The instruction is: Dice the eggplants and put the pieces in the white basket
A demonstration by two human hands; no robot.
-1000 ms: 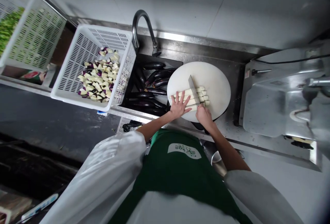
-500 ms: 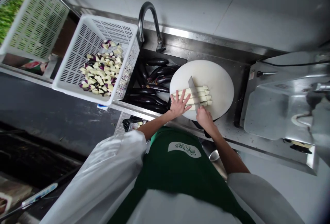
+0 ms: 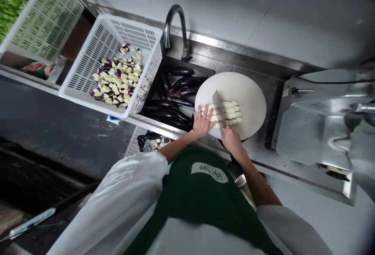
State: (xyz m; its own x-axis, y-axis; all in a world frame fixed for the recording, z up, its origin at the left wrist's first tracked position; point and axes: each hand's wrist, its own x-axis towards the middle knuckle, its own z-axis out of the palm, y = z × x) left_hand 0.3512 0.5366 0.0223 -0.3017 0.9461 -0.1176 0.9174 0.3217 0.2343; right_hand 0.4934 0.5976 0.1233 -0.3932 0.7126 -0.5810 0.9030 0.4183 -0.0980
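On the round white cutting board (image 3: 249,90) lie pale eggplant strips (image 3: 233,108), cut across at their right part. My left hand (image 3: 202,123) rests on the strips' left end with its fingers spread. A cleaver (image 3: 218,108) stands across the strips, its handle wrapped in my right hand (image 3: 232,139). The blade is just right of my left fingertips. Left of the board, several whole dark eggplants (image 3: 187,82) lie in the sink.
A white basket (image 3: 98,36) of eggplant chunks (image 3: 117,79) stands on the left, beyond it another basket (image 3: 55,20) with chopped greens (image 3: 14,8). A curved faucet (image 3: 175,10) rises behind the sink. A steel machine (image 3: 316,122) is on the right.
The cleaver has shifted slightly left along the strips, and more cross cuts show to its right. My left hand stays spread on the strips. The view has tilted a little.
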